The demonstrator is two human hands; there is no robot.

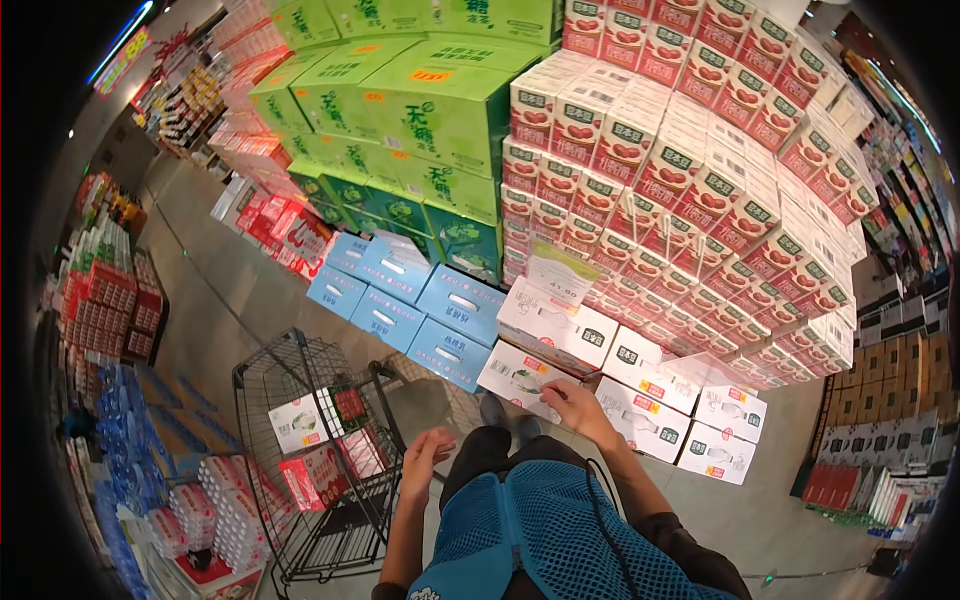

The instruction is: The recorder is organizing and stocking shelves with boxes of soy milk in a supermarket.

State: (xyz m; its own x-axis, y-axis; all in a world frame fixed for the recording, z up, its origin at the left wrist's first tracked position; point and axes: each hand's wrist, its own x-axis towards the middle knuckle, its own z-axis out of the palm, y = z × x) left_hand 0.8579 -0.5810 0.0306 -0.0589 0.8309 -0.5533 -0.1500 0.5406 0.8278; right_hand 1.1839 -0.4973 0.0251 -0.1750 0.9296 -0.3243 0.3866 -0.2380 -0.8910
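Note:
My left hand (427, 452) hangs in the air to the right of the shopping cart's handle side, with loosely bent fingers and nothing in it. My right hand (571, 405) is half curled in front of a white bottled-drink carton (525, 379); I see nothing held, and whether it touches the carton is unclear. That carton belongs to a low row of white cartons (645, 424) on the floor. Inside the black wire cart (255, 420) lie a white carton (296, 425), a red-and-white carton (313, 478) and other packs.
Light-blue handled cartons (386, 319) adjoin the white ones on the left. Behind rise tall stacks of green cartons (442, 112) and red-and-white drink packs (622, 142). A price card (559, 274) stands over the white row. Blue bottle packs (127, 435) and bundled packs (232, 495) lie beyond the cart.

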